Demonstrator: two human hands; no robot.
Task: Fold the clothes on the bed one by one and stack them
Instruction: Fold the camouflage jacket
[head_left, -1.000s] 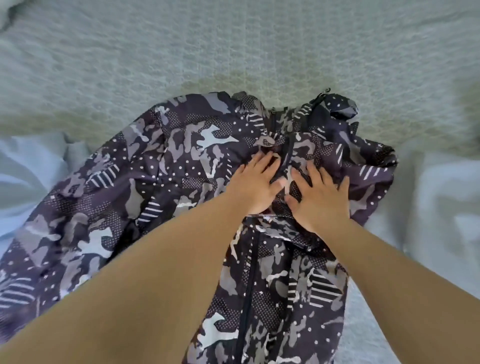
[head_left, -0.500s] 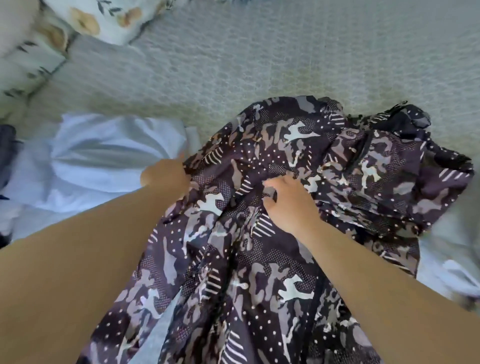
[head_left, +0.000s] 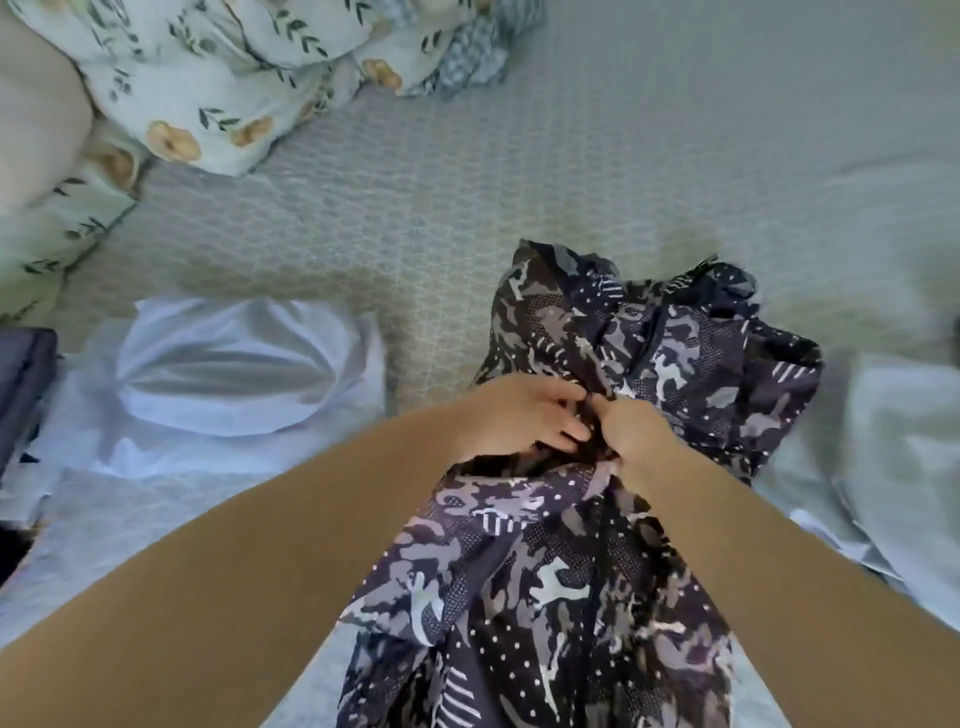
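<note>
A dark camouflage-print jacket (head_left: 691, 374) with white dots and stripes lies bunched on the pale patterned bed (head_left: 519, 182), running from the middle down to the bottom edge. My left hand (head_left: 514, 415) and my right hand (head_left: 634, 431) meet over its middle. The fingers of both hands curl into a gathered fold of the jacket's fabric. My forearms cover part of the jacket's lower half.
A white garment (head_left: 234, 374) lies bunched to the left of the jacket. A floral quilt and pillows (head_left: 218, 73) fill the top left. A dark item (head_left: 21, 384) shows at the left edge. Pale blue fabric (head_left: 893, 457) lies at the right.
My left hand came back from the jacket's left edge to meet my right hand. The wide-spread left side of the jacket is now gathered in, and the view has shifted left.
</note>
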